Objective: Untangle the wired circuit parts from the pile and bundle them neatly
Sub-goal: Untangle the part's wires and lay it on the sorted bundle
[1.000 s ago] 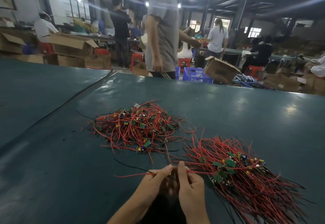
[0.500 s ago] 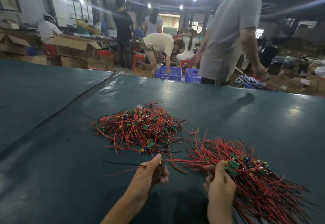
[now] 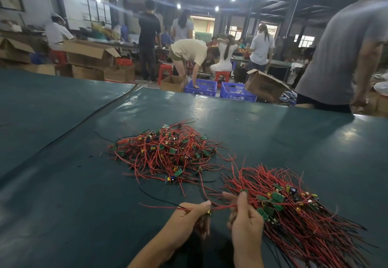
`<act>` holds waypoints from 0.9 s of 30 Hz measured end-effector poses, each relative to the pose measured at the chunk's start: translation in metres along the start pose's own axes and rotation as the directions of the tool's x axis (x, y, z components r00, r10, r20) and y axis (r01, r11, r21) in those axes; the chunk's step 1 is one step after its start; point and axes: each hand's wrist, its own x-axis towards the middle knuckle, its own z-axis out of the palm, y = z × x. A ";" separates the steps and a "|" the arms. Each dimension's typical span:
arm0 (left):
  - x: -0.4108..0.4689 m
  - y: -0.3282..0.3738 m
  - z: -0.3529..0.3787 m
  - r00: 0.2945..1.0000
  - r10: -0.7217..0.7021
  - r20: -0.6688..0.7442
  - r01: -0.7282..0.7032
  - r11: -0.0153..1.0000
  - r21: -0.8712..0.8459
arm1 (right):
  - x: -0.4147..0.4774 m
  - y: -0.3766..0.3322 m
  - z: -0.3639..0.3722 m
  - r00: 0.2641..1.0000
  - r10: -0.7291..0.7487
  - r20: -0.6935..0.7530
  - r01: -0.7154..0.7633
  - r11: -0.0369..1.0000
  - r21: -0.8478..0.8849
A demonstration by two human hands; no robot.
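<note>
The left hand (image 3: 189, 217) pinches a thin red-wired circuit part (image 3: 222, 206) between its thumb and curled fingers. A small yellow component shows just below the thumb tip, and the part's red and black leads stick out to the left past the knuckles, low over the dark green table cover (image 3: 63, 183). A short stretch of the same red wire spans the gap to the right hand (image 3: 246, 223). That hand's thumb points up and its fingers are curled in, gripping the wire where it meets the near-left edge of the combed bundle of red and black wires with green boards (image 3: 298, 225). The bundle lies on the cover to the right of both hands, with its leads fanning away toward the lower right. Beyond the hands and well apart from them sits the tangled pile of red wires and small green circuit boards (image 3: 165, 152), untouched by either hand. Past the table's far edge stand two blue plastic crates (image 3: 201, 88), a tilted brown cardboard box (image 3: 264, 88) and a person in a grey shirt (image 3: 340, 57).
</note>
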 end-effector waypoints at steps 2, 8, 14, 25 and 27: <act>0.000 0.000 0.000 1.000 0.017 0.009 -0.018 0.999 0.041 | 0.008 -0.004 -0.009 0.994 0.030 -0.101 -0.021 0.996 0.084; 0.002 -0.003 -0.003 1.000 0.004 -0.009 -0.004 0.998 -0.062 | 0.000 0.003 -0.002 1.000 -0.007 0.023 0.006 1.000 0.025; 0.001 -0.002 0.002 0.993 -0.060 0.098 0.075 0.984 -0.163 | -0.017 0.011 0.018 0.958 -0.060 0.279 0.122 0.970 -0.211; 0.007 -0.007 -0.001 1.000 -0.009 -0.007 0.008 0.994 -0.108 | -0.003 0.007 0.003 0.998 0.042 0.036 -0.035 0.982 -0.187; 0.008 -0.008 -0.008 0.992 0.028 -0.125 -0.042 0.993 -0.111 | 0.002 0.003 -0.003 0.985 0.153 -0.082 -0.156 0.987 -0.024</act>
